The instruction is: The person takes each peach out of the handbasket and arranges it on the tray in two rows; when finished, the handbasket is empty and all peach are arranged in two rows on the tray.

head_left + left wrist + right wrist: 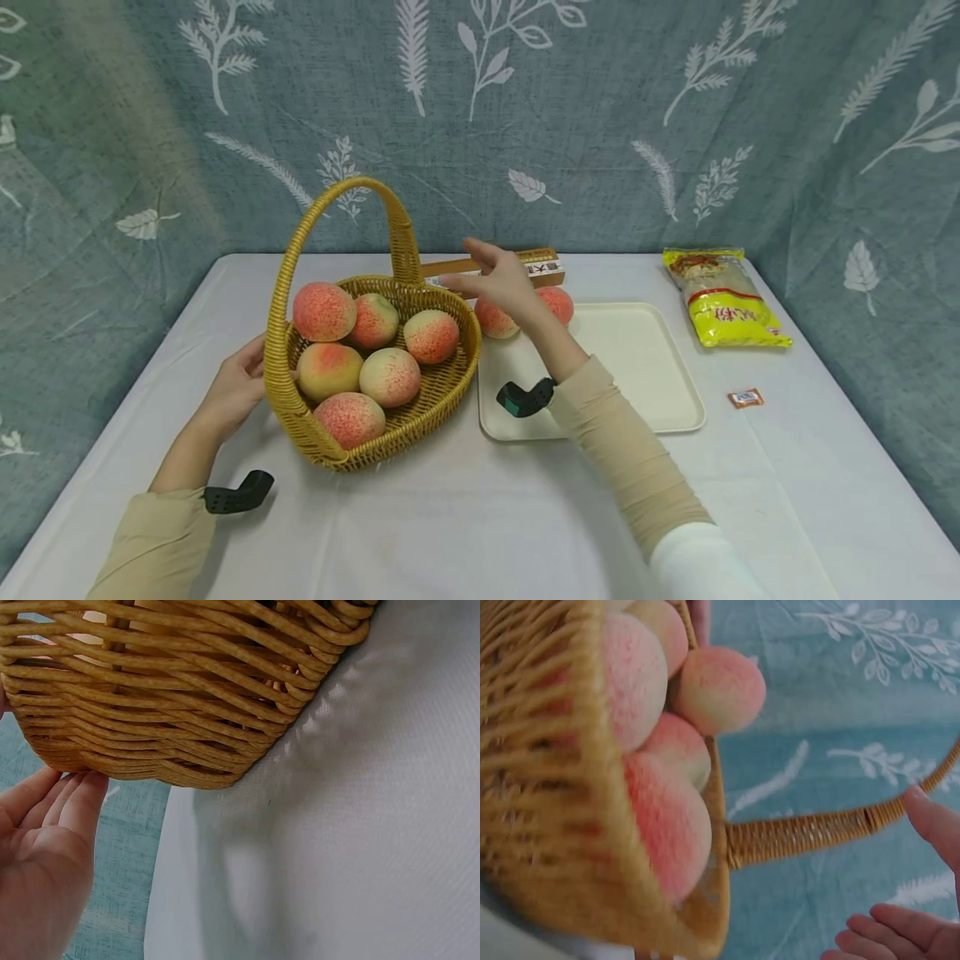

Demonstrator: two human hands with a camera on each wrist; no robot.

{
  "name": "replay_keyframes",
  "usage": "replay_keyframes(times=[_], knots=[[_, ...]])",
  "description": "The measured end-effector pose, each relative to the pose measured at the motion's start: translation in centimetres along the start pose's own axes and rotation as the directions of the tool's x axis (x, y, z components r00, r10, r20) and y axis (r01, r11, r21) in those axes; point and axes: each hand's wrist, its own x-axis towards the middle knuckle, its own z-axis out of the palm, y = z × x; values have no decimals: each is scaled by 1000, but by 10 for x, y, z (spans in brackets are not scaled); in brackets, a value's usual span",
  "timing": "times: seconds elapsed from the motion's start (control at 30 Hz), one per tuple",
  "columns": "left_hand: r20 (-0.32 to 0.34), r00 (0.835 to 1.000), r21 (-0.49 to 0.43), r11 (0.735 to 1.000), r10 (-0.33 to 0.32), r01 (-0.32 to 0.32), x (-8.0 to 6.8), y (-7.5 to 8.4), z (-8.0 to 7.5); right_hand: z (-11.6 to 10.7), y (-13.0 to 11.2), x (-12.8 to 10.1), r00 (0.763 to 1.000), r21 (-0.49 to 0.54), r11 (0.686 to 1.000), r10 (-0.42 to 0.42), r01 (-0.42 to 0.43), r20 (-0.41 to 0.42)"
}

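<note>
A: How are the hands seen?
B: The left hand (236,390) is laid open against the basket (420,398) on the surface (465,517); nothing is gripped.
A: The right hand (501,283)?
B: It is held open above two peaches (558,303) on the tray (645,367).

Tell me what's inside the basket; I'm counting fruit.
Six peaches show inside the basket, in a single visible layer. Whether anything lies beneath them is hidden. Two more peaches sit outside on the tray, partly behind the right hand.
</note>
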Motion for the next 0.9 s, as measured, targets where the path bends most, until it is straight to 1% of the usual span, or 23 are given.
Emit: replay_keyframes(times=[0.07,0.27,0.37,0.43,0.47,0.57,0.7,0.8,0.9], knots=[[-4,1000,0,1000,-4,4,-1,-1,-2,9,-3,5,999,-35,999,-19,20,33],[-17,1000,-15,1000,23,-24,-3,-3,-3,37,-14,16,988,-123,990,-55,72,142],[-14,1000,-2,1000,18,-18,-3,-2,-4,49,-21,22,982,-183,979,-56,89,181],[-13,1000,-3,1000,19,-19,-2,-3,-5,56,-26,26,979,-195,977,-50,90,199],[-14,1000,2,1000,17,-17,-2,-3,-5,60,-28,28,977,-189,978,-47,87,206],[-19,1000,0,1000,22,-22,-3,-3,-6,70,-31,32,975,-114,992,-30,56,219],[-24,999,-25,999,29,-30,-2,-2,-5,83,-32,37,978,-17,1000,5,-1,206],[-24,999,-71,997,42,-44,-1,-2,-3,91,-33,40,981,6,999,30,-32,189],[-13,999,-79,996,36,-37,0,0,-3,96,-32,43,982,24,998,50,-55,181]])
